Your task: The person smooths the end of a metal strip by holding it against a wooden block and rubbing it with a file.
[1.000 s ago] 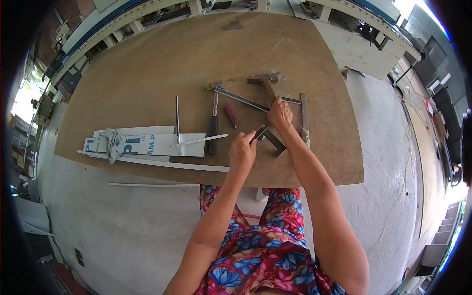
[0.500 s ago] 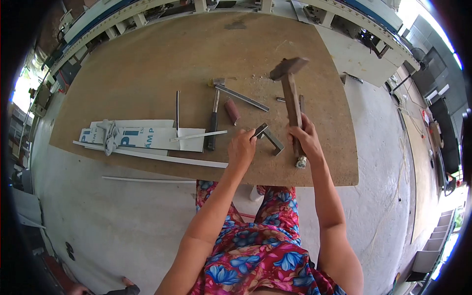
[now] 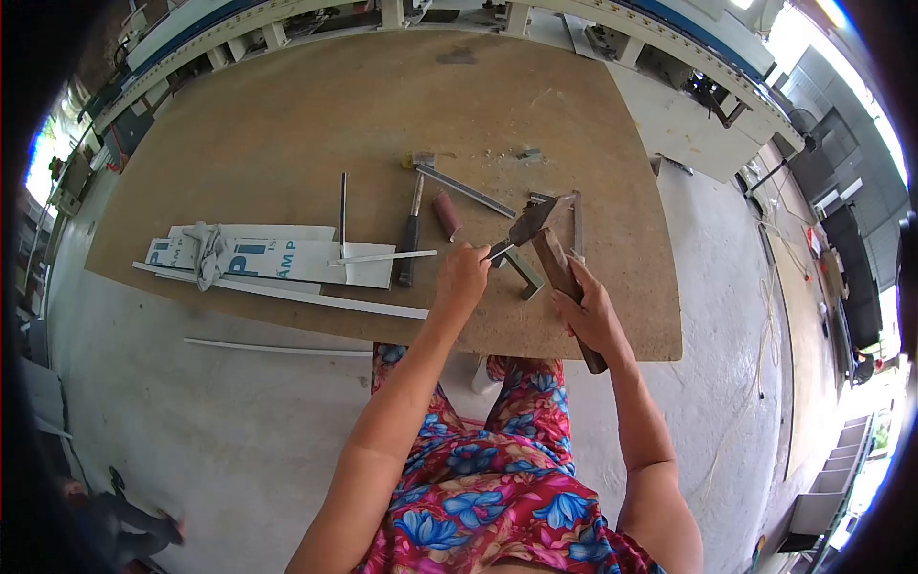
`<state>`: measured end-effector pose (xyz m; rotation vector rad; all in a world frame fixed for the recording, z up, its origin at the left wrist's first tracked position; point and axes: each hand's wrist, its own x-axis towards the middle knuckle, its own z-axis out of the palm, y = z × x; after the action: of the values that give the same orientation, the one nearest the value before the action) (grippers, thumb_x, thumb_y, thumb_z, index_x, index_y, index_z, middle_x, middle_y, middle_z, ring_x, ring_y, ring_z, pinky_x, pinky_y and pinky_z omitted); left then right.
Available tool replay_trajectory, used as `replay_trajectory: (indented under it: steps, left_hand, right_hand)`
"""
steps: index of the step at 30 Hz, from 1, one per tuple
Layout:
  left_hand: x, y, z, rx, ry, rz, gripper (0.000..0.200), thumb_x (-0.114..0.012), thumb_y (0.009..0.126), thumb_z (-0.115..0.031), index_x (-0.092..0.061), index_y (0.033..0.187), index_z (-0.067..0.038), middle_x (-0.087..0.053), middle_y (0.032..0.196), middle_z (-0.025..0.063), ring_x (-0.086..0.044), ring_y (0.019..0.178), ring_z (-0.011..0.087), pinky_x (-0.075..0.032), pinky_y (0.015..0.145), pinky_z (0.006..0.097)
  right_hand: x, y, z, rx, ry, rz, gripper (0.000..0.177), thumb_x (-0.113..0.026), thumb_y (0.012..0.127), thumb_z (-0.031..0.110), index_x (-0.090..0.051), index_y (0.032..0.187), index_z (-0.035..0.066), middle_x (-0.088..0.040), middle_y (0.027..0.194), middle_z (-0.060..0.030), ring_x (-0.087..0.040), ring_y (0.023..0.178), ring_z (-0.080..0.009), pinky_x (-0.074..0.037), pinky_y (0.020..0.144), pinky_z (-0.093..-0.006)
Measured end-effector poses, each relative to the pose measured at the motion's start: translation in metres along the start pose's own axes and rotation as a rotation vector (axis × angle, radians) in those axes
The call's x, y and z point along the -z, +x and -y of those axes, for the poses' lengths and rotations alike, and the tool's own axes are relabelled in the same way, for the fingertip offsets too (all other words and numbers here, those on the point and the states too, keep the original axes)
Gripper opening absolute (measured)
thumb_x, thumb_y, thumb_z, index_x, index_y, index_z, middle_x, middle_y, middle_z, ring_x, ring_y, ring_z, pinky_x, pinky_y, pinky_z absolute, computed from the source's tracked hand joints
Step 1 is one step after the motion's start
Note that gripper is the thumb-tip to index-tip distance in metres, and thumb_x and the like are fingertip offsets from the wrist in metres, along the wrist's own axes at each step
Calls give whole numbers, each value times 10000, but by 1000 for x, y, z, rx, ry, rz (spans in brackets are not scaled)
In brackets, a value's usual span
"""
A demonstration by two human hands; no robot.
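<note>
My right hand (image 3: 591, 311) is closed round the wooden handle of a hammer (image 3: 555, 258). The hammer's dark head (image 3: 531, 222) is low over the table, right at the far end of a short dark metal piece (image 3: 499, 251). That piece is pinched in the fingers of my left hand (image 3: 463, 280). A grey angled metal piece (image 3: 525, 275) lies between my hands, its upper end overlapping the held piece in this view. Beyond the hammer lie more thin metal strips (image 3: 578, 225), partly hidden by its head.
On the brown table (image 3: 316, 115) lie a dark-handled tool (image 3: 409, 251), a dark red cylinder (image 3: 447, 216) and a long metal strip (image 3: 467, 191). White printed boards (image 3: 368, 273) with a crumpled grey cloth (image 3: 210, 256) are at left. A person (image 3: 120, 526) is at lower left.
My right hand has brought the hammer head down toward the metal piece at my left hand. My left hand stays about where it was. The person at lower left shows more.
</note>
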<state>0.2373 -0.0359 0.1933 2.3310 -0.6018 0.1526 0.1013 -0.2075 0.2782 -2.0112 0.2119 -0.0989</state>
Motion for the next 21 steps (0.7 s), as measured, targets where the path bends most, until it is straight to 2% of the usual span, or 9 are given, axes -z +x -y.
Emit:
replay_trajectory:
  steps: [2,6,9,12,15,18,21]
  left_hand:
    - [1,0,0,55,-6,54,252,-669,852,-157,-690,1091,-79,-635,996,189,-613,938,377,-492,799,435]
    - [-2,-3,1,26,-43,-4,261,-682,839,-145,-690,1089,-71,-633,989,189,-617,938,375,-500,785,434]
    - [-2,-1,0,35,-68,-5,264,-693,824,-121,-689,1081,-58,-634,973,190,-621,927,374,-503,773,436]
    - [-2,-2,0,17,-72,-28,260,-699,815,-103,-688,1068,-43,-639,955,193,-626,907,378,-504,766,434]
    - [-6,0,4,-15,-110,-60,255,-697,816,-103,-687,1061,-34,-646,956,197,-631,901,379,-505,767,433]
    - [-9,-3,7,-2,-97,-54,255,-696,817,-110,-687,1059,-31,-652,969,201,-634,908,377,-504,778,437]
    - [-8,0,4,24,-79,-27,252,-694,817,-112,-689,1058,-37,-655,984,202,-633,922,377,-503,795,441]
  right_hand:
    - [-1,3,2,8,-43,-16,506,-605,881,106,-436,1343,-11,-570,750,-94,-546,581,-134,-461,531,-305]
    - [0,5,17,4,-135,-9,522,-615,871,102,-438,1353,10,-615,834,-158,-623,686,-213,-497,630,-338]
    - [-4,9,12,110,-175,-49,523,-616,866,104,-444,1352,21,-643,949,-211,-658,844,-300,-500,755,-371]
    - [-8,13,10,50,-218,-34,534,-616,859,101,-442,1358,24,-640,1041,-251,-643,981,-357,-478,848,-385]
    - [-11,17,-2,76,-289,-37,540,-617,857,101,-442,1362,23,-634,1063,-260,-641,1013,-349,-479,856,-392]
    - [-7,14,14,-12,-202,-24,548,-621,857,107,-437,1362,0,-627,1087,-272,-627,1058,-349,-472,878,-389]
    - [-9,11,19,56,-217,-61,547,-628,856,108,-441,1355,-14,-627,1087,-278,-629,1055,-350,-473,881,-387]
